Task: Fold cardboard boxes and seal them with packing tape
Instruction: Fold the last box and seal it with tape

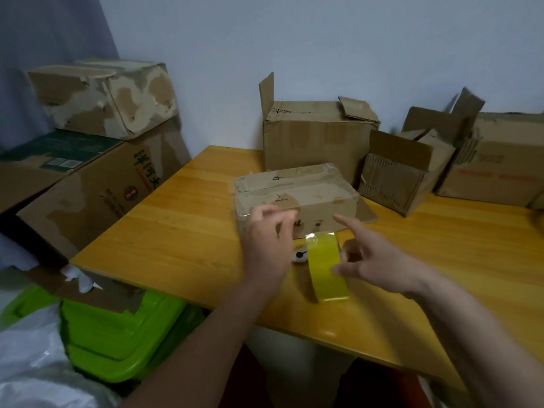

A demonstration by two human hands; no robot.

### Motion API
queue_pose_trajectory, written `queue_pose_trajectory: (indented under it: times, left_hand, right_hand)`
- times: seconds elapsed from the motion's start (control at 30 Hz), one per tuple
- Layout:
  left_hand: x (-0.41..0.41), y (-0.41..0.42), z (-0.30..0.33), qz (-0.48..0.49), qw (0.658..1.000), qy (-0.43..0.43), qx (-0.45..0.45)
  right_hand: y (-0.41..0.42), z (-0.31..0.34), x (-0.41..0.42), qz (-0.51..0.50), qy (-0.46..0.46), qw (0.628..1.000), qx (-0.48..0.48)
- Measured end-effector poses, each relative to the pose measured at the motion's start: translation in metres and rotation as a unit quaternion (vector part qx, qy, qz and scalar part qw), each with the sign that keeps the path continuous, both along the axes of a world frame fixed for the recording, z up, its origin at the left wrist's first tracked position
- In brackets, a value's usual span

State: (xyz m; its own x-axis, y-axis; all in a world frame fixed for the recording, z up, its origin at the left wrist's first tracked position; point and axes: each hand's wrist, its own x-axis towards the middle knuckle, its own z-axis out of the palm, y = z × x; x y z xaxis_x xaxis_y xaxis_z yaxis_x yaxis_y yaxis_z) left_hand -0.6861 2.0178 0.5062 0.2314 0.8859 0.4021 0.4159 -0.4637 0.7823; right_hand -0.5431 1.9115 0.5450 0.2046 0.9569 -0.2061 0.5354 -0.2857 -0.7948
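- Standing at the near edge of the wooden table (176, 219), the person has the work drawn in close, where both arms reach it without stretching.
- A stack of big worn cartons (97, 160) sits off the table at nine o'clock, probably parked there to keep the top free for folding.
- Along the far edge, from twelve round to two o'clock, three open boxes (312, 136) wait with flaps up; I'd judge these are the ones not yet closed.
- A green plastic bin (117, 334) sits on the floor at seven o'clock, below the table corner.
- The small closed box (294, 189) lies dead centre, flaps down and shiny with clear tape over the top, its long side facing the person so a strip can run over the front edge.
- The left hand (269, 240) is at the box's near face, fingers curled with thumb and forefinger drawn together. It looks like a pinch on a tape end, but I cannot tell if anything is between them.
- The right hand (374, 257) grips the tape roll from four o'clock, thumb and lower fingers on it, forefinger pointing free toward the box.
- The yellow tape roll (326, 266) stands on edge just in front of the box, free to unwind toward it.
- A small white object (300, 256) peeks out behind the left wrist; what it is I cannot say.
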Motion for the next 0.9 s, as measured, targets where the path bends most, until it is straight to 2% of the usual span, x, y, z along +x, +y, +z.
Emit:
queue_pose_trajectory:
  times: [0.07,0.13,0.17,0.23,0.33,0.4,0.47,0.5,0.63,0.7,0.77,0.83,0.87,0.9]
  left_hand:
    - [-0.001,0.028,0.009,0.023,0.992,0.106,0.061]
    - [-0.002,0.060,0.016,0.005,0.968,0.246,0.049]
    - [-0.002,0.074,0.018,-0.008,0.948,0.319,0.022]
    - [-0.003,0.091,0.016,-0.022,0.899,0.437,-0.001]
    - [-0.008,0.088,0.015,-0.023,0.846,0.530,0.056]
    - [-0.013,0.073,0.020,-0.010,0.824,0.560,0.087]
    - [-0.021,0.056,0.025,-0.003,0.819,0.563,0.116]
    - [-0.026,0.050,0.028,-0.005,0.829,0.545,0.125]
    - [-0.066,0.048,0.038,-0.020,0.921,0.382,0.069]
    - [-0.086,0.057,0.031,-0.009,0.938,0.342,0.049]
    - [-0.102,0.062,0.016,-0.039,0.941,0.335,-0.023]
    - [-0.111,0.062,0.000,-0.088,0.941,0.317,-0.073]
    - [-0.113,0.060,-0.006,-0.097,0.940,0.320,-0.069]
    - [-0.115,0.060,-0.011,-0.095,0.937,0.331,-0.057]
  right_hand:
    - [-0.005,0.001,0.007,0.026,-0.167,0.984,-0.050]
    - [-0.005,-0.001,0.004,0.051,-0.320,0.941,-0.096]
    - [-0.004,-0.003,0.003,0.060,-0.368,0.920,-0.119]
    - [0.000,-0.005,0.005,0.053,-0.407,0.899,-0.151]
    - [0.011,-0.006,0.006,0.009,-0.429,0.894,-0.128]
    - [0.023,-0.008,-0.003,-0.031,-0.353,0.933,-0.061]
    - [0.040,-0.008,-0.021,-0.047,-0.193,0.980,0.013]
    - [0.050,-0.008,-0.029,-0.040,-0.126,0.991,0.031]
    - [0.084,-0.014,-0.051,-0.057,0.065,0.995,0.050]
    - [0.095,-0.013,-0.060,-0.083,0.120,0.987,0.069]
    - [0.104,-0.009,-0.070,-0.080,0.104,0.988,0.080]
    - [0.114,-0.003,-0.078,-0.031,0.053,0.997,0.050]
    - [0.119,0.001,-0.079,0.003,-0.021,1.000,0.016]
    - [0.124,0.004,-0.077,0.026,-0.133,0.991,-0.020]
